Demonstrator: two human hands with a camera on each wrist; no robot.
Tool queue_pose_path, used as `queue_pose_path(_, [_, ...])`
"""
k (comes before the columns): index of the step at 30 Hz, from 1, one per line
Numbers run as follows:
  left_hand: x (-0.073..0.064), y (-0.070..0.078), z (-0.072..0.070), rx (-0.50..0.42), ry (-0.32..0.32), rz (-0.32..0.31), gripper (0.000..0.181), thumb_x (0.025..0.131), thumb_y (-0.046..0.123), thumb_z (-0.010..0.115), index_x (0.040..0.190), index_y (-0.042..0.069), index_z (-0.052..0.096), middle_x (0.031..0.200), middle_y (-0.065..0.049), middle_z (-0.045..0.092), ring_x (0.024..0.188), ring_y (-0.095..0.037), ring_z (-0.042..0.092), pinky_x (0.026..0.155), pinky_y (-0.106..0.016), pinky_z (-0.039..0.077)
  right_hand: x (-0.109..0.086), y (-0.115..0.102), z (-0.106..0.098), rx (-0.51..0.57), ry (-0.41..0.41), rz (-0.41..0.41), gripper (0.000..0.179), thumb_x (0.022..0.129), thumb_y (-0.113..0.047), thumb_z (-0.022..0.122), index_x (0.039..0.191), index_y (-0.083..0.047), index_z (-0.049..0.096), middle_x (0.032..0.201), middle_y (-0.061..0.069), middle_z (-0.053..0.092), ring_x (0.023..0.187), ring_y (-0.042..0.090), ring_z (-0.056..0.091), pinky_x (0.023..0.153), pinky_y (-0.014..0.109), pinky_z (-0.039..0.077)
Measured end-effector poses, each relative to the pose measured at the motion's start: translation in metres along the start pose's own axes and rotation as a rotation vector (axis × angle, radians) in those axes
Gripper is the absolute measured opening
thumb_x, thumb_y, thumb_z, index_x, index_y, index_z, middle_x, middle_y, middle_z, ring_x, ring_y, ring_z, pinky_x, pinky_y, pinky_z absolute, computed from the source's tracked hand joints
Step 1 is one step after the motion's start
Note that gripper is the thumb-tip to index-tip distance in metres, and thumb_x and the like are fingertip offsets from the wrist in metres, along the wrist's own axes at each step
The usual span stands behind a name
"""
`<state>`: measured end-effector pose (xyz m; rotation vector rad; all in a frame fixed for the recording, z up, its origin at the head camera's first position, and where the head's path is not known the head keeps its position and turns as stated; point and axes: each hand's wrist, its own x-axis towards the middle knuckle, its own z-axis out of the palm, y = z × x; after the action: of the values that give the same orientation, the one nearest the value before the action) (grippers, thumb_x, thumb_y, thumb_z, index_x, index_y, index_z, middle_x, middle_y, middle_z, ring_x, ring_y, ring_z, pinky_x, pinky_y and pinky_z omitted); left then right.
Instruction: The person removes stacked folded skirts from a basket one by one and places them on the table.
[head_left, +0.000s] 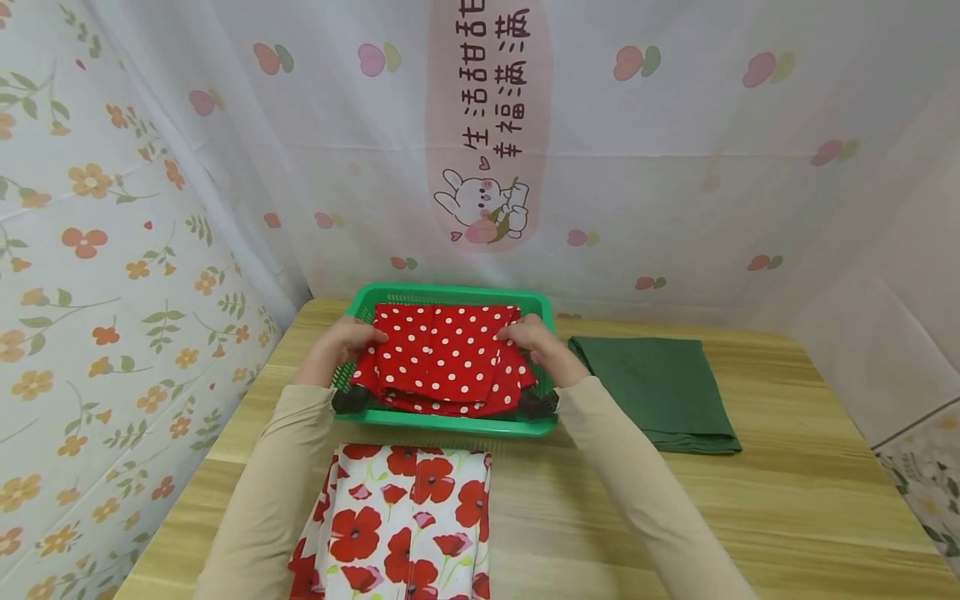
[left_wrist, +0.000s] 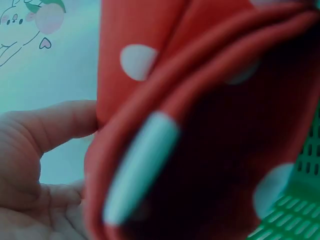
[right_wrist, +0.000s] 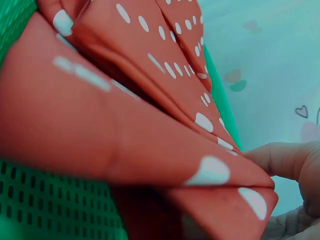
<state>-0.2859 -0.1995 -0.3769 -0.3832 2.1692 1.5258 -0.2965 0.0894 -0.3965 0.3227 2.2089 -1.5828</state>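
A folded red cloth with white polka dots (head_left: 442, 350) is in the green plastic basket (head_left: 465, 427), its layers uneven along the front. My left hand (head_left: 347, 340) grips the cloth's left edge, thumb on top; the left wrist view shows that thumb and palm around the folded red fabric (left_wrist: 120, 100). At the opposite edge, my right hand (head_left: 538, 343) pinches the cloth between thumb and fingers. In the right wrist view the thick folds (right_wrist: 150, 125) run up to the right hand (right_wrist: 295, 175). The fingers under the cloth are mostly hidden.
A folded white cloth with red poppies (head_left: 405, 525) lies in front of the basket. To the right, a folded dark green cloth (head_left: 652, 387) is flat on the wooden table (head_left: 780, 500). Printed curtains (head_left: 337, 167) hang behind and at the left.
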Motion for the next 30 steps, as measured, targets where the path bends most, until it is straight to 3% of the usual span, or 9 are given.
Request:
queue_pose_path(10, [-0.012,0.004,-0.005,0.014,-0.009,0.043,0.045,0.093,0.013,0.052,0.128,-0.012,0.037,0.107,-0.016,0.053,0.075,-0.013,0.060,0.085,-0.039,0.051,-0.009,-0.007,-0.012,0.047,-0.065,-0.010,0.044,0.089,-0.014,0.060,0.122,0.007,0.044,0.106,0.018,0.059,0.086,0.026,0.066,0.071,0.037,0.056])
queue_pose_path(17, [-0.023,0.007,-0.003,0.018,-0.020,0.068,0.059,0.095,0.019,0.053,0.140,-0.009,0.027,0.128,-0.022,0.045,0.095,-0.021,0.058,0.086,-0.037,0.051,-0.019,-0.007,-0.023,0.056,-0.090,-0.043,0.048,0.089,-0.015,0.059,0.127,0.007,0.040,0.110,0.019,0.055,0.084,0.022,0.064,0.074,0.037,0.055])
queue_pose_path(24, [-0.034,0.013,0.002,-0.023,-0.029,0.136,0.060,0.095,0.018,0.053,0.141,-0.009,0.025,0.131,-0.024,0.043,0.095,-0.020,0.059,0.088,-0.036,0.049,-0.031,-0.007,-0.034,0.055,-0.091,-0.096,0.053,0.090,-0.016,0.060,0.131,0.007,0.035,0.118,0.021,0.052,0.100,0.030,0.062,0.078,0.037,0.054])
queue_pose_path(30, [-0.044,0.020,0.007,-0.057,-0.026,0.152,0.061,0.095,0.022,0.054,0.142,-0.005,0.026,0.136,-0.022,0.039,0.116,-0.031,0.050,0.091,-0.037,0.047,-0.041,-0.011,-0.045,0.061,-0.086,-0.141,0.053,0.090,-0.017,0.059,0.131,0.006,0.035,0.119,0.020,0.051,0.091,0.023,0.063,0.078,0.036,0.054])
